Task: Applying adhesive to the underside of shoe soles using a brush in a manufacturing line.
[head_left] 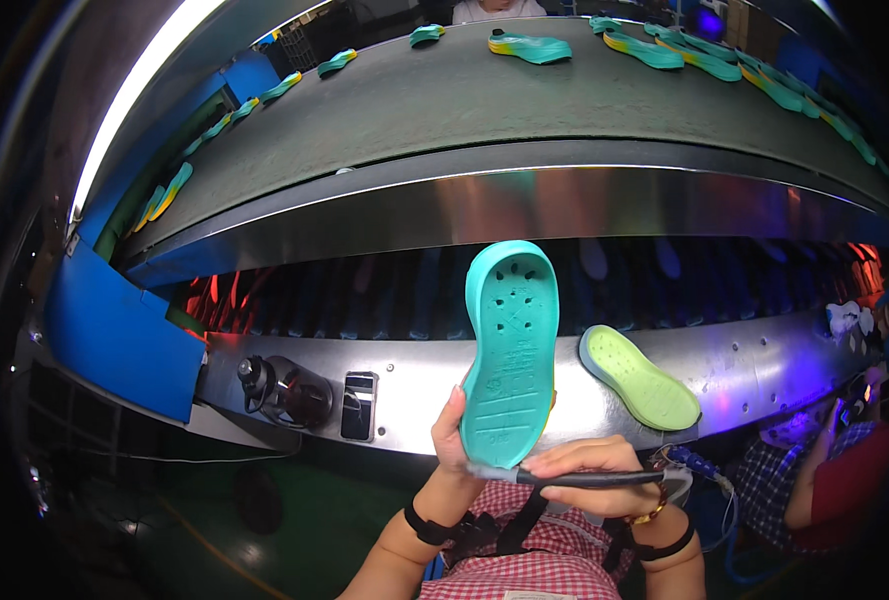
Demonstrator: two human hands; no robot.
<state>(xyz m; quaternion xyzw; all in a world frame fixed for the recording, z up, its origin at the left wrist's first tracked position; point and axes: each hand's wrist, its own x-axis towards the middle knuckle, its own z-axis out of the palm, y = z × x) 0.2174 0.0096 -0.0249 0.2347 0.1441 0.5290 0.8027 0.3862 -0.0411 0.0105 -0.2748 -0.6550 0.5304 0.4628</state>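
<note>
My left hand is closed on the edge of a teal shoe sole, held upright with its heel end down. Small holes dot the toe end of its inner face. In my right hand is a slim black-handled tool, lying crosswise below the sole. Its pale tip meets the sole's heel edge; the exact contact is hard to make out. A grey loop trails from the tool's other end. Right of the sole, a lime-green sole rests on the metal ledge.
On the steel ledge stand a dark bottle and a phone. Beyond it is a dark slot with red glow at both ends. Farther back, a grey conveyor belt carries several teal-and-yellow soles. Another person sits at the right.
</note>
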